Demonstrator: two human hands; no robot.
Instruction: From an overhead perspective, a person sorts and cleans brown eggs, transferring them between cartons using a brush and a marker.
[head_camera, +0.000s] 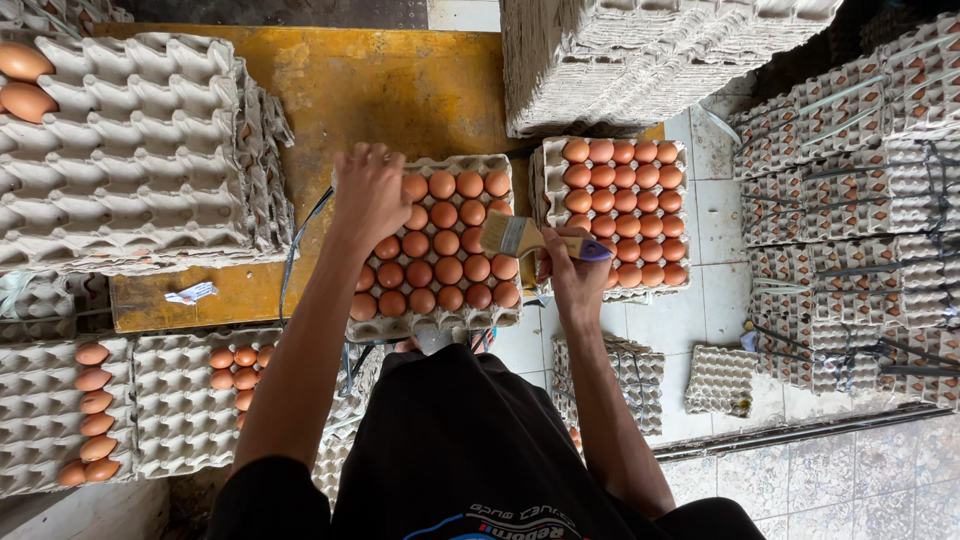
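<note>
Eggs (445, 243) fill the grey tray (430, 322) right below me, resting on a stack at the edge of the yellow platform (390, 85). My left hand (368, 195) lies curled over the tray's far left corner, touching the eggs there. My right hand (573, 268) grips a paintbrush (530, 238), bristles at the tray's right edge. Another full tray (622, 210) sits just beside it.

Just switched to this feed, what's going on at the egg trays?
A person stands over a full tray of brown eggs. The left hand rests on eggs at the tray's far left corner, while the right hand holds a paintbrush beside the tray's right edge. Another full tray sits to the right, with empty tray stacks around.
</note>
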